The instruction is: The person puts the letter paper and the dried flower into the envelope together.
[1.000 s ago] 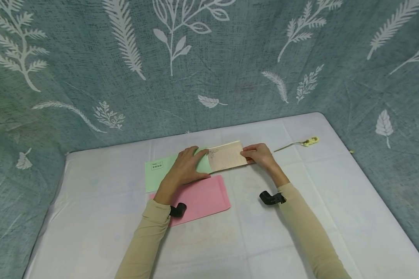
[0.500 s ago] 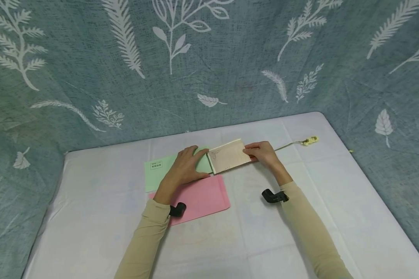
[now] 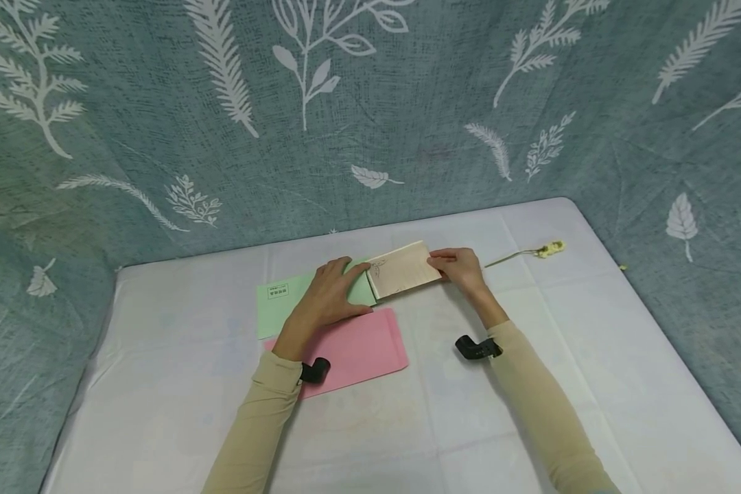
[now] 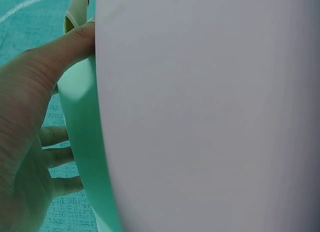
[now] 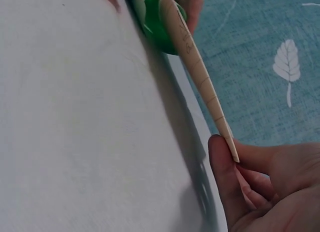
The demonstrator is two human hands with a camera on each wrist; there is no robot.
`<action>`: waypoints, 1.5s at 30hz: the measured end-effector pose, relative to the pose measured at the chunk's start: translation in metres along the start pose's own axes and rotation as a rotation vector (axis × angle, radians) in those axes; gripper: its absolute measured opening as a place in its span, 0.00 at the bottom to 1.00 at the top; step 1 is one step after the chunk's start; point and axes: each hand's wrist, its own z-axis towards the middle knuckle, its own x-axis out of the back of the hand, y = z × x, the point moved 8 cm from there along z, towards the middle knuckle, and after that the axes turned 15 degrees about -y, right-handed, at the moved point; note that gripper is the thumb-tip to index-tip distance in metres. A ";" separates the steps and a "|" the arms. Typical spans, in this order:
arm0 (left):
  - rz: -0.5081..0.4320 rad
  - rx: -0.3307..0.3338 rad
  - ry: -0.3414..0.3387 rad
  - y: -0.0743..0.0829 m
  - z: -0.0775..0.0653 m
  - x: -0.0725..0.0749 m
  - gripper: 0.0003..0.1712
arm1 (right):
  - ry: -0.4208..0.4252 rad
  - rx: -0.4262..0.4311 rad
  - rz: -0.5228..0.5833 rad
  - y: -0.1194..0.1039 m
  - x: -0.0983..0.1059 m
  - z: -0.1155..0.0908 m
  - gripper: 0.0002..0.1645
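My left hand (image 3: 327, 293) spans the mouth end of a green envelope (image 3: 278, 307). Its thumb is at the near edge and its fingers at the far edge, and the envelope's mouth (image 5: 159, 26) bows out in the right wrist view. Between thumb and fingers, my right hand (image 3: 460, 269) pinches the right end of a beige folded letter paper (image 3: 405, 269), lined and printed with a leafy drawing. The paper stands tilted off the table, its left end right at the envelope's mouth. Under my left wrist lies a pink envelope (image 3: 361, 350), partly hidden by that arm.
A yellow flower (image 3: 549, 249) on a thin stem lies at the back right, beyond my right hand. A white cloth covers the table (image 3: 179, 357). Behind it hangs a teal curtain (image 3: 407, 103) with white leaf prints.
The letter paper shifted right away from the envelope's mouth, then slightly back left, its far edge now higher. My right hand moved with it. My left hand stays in place.
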 end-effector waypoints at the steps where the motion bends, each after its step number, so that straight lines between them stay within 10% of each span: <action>1: 0.000 -0.002 0.003 0.000 0.000 0.000 0.49 | 0.018 0.011 0.005 -0.001 0.000 0.000 0.18; 14: -0.012 -0.009 0.003 0.001 -0.001 0.000 0.49 | 0.187 0.118 -0.110 -0.010 -0.007 -0.005 0.14; 45: -0.008 0.010 -0.018 0.001 0.001 0.000 0.48 | -0.162 -0.029 0.048 -0.007 -0.046 0.005 0.17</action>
